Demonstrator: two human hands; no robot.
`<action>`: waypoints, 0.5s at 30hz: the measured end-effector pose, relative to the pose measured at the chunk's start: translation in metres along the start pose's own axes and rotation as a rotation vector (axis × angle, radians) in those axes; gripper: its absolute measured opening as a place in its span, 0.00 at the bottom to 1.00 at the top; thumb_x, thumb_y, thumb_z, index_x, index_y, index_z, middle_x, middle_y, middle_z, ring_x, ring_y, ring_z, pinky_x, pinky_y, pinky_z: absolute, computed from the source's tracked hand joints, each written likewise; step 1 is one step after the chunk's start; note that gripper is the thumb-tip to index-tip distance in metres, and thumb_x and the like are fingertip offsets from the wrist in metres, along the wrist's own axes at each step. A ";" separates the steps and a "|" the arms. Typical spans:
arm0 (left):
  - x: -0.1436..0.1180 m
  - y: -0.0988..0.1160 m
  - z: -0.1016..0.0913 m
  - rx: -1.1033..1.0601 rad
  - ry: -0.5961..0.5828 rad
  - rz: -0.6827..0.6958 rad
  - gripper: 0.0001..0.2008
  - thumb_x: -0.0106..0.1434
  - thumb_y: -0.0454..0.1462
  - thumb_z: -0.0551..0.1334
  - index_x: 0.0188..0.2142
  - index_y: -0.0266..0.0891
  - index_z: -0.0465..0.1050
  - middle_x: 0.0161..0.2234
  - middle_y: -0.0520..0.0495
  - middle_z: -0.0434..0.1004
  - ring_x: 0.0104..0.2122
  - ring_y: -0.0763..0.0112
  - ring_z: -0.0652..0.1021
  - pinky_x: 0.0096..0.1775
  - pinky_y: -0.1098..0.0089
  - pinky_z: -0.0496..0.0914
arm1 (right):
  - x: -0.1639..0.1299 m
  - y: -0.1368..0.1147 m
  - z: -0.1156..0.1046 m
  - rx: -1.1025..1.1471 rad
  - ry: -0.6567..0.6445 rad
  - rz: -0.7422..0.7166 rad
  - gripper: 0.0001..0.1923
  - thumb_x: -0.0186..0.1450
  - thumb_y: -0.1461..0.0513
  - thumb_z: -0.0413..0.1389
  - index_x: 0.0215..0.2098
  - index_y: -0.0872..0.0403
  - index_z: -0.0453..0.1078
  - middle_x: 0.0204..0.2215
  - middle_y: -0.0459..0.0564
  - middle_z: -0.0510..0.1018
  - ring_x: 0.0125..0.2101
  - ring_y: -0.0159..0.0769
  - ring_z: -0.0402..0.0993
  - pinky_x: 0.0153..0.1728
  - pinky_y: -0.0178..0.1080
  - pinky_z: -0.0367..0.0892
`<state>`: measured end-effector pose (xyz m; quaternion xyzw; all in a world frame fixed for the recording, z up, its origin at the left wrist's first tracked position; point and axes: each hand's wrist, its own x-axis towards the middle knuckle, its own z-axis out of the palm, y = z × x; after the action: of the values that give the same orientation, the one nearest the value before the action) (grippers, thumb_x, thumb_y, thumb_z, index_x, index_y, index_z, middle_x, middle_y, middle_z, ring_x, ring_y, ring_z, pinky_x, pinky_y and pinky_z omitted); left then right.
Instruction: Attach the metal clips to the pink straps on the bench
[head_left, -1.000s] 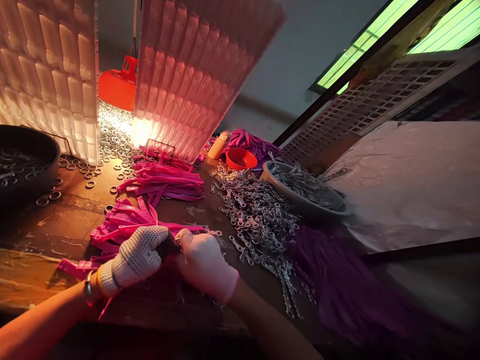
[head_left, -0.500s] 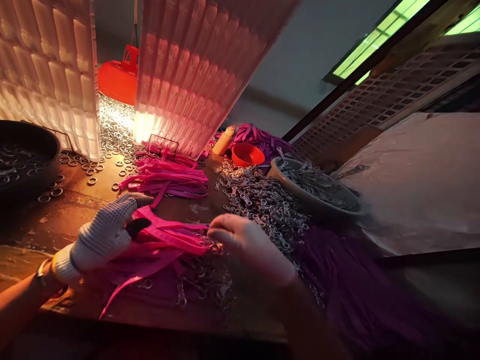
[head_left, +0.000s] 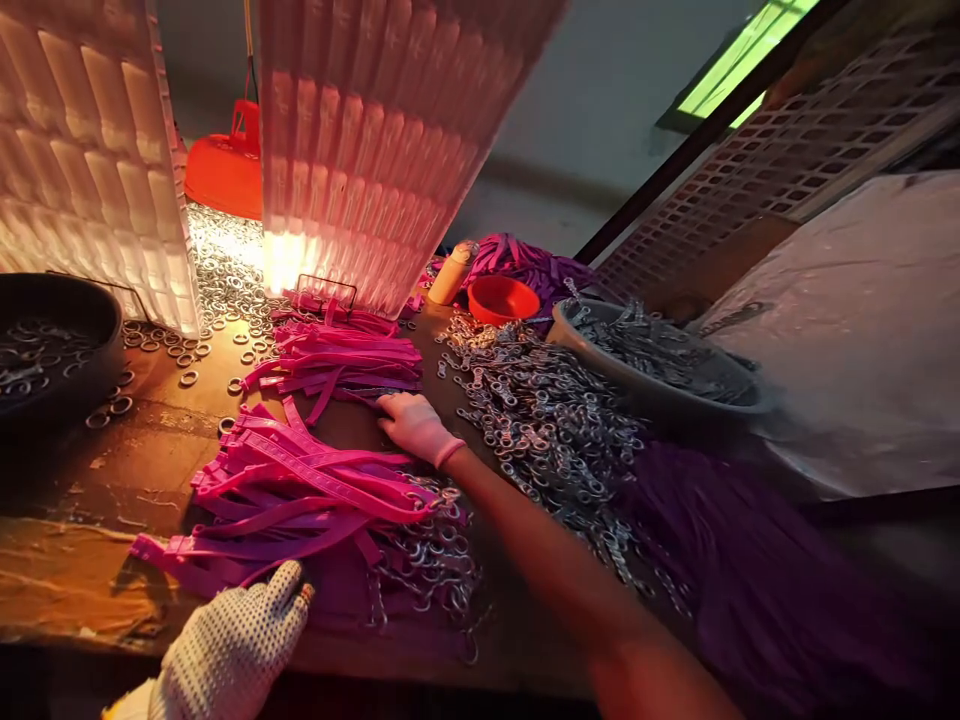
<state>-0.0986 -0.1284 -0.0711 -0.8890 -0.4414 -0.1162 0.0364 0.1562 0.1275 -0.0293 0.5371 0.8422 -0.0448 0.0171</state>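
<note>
Right hand, in a thin pale glove, is stretched far forward on a bare, extended forearm, palm down, fingers loosely spread. Left hand, in a dotted knit glove, sits low and near, palm down, fingers pointing forward, grasping nothing.

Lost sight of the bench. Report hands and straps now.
Right hand flat at far pink straps, holding nothing. Left hand open by near straps. Clips heaped alongside.

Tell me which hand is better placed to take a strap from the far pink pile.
Probably the right hand: it rests at the edge of the far pink straps. The left hand lies back by the table's near edge.
</note>
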 end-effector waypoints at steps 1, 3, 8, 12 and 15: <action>0.002 -0.002 0.001 -0.031 -0.028 -0.004 0.31 0.56 0.19 0.52 0.52 0.42 0.78 0.49 0.36 0.82 0.36 0.57 0.85 0.40 0.64 0.80 | -0.001 0.001 0.001 0.004 -0.011 -0.017 0.17 0.67 0.60 0.58 0.53 0.54 0.73 0.47 0.56 0.78 0.49 0.44 0.72 0.51 0.40 0.62; 0.006 -0.005 0.000 -0.067 -0.094 -0.018 0.30 0.56 0.20 0.53 0.53 0.40 0.78 0.51 0.31 0.79 0.34 0.54 0.85 0.38 0.61 0.81 | -0.001 0.004 0.002 0.016 -0.014 -0.038 0.15 0.69 0.60 0.56 0.53 0.54 0.73 0.49 0.55 0.77 0.50 0.41 0.72 0.51 0.37 0.62; 0.013 -0.007 -0.008 -0.143 -0.082 -0.047 0.29 0.55 0.22 0.52 0.51 0.40 0.79 0.49 0.31 0.80 0.37 0.53 0.85 0.39 0.62 0.80 | 0.020 0.001 -0.001 0.049 0.027 -0.080 0.19 0.72 0.66 0.47 0.58 0.55 0.69 0.59 0.55 0.69 0.53 0.35 0.70 0.53 0.32 0.61; 0.006 -0.010 -0.006 -0.196 0.102 -0.072 0.31 0.49 0.23 0.54 0.50 0.42 0.78 0.49 0.36 0.81 0.41 0.56 0.85 0.45 0.64 0.79 | 0.033 -0.008 -0.001 0.057 0.026 -0.081 0.23 0.70 0.70 0.45 0.60 0.54 0.68 0.58 0.56 0.71 0.49 0.38 0.74 0.50 0.35 0.65; -0.004 -0.016 0.003 -0.241 0.203 -0.123 0.35 0.45 0.23 0.55 0.51 0.46 0.77 0.50 0.42 0.82 0.45 0.58 0.83 0.51 0.66 0.76 | 0.035 -0.012 0.000 0.072 0.044 -0.047 0.24 0.70 0.70 0.45 0.63 0.57 0.64 0.58 0.58 0.71 0.52 0.38 0.73 0.53 0.34 0.64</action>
<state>-0.1128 -0.1214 -0.0760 -0.8420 -0.4720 -0.2592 -0.0331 0.1305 0.1536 -0.0312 0.5181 0.8527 -0.0636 -0.0220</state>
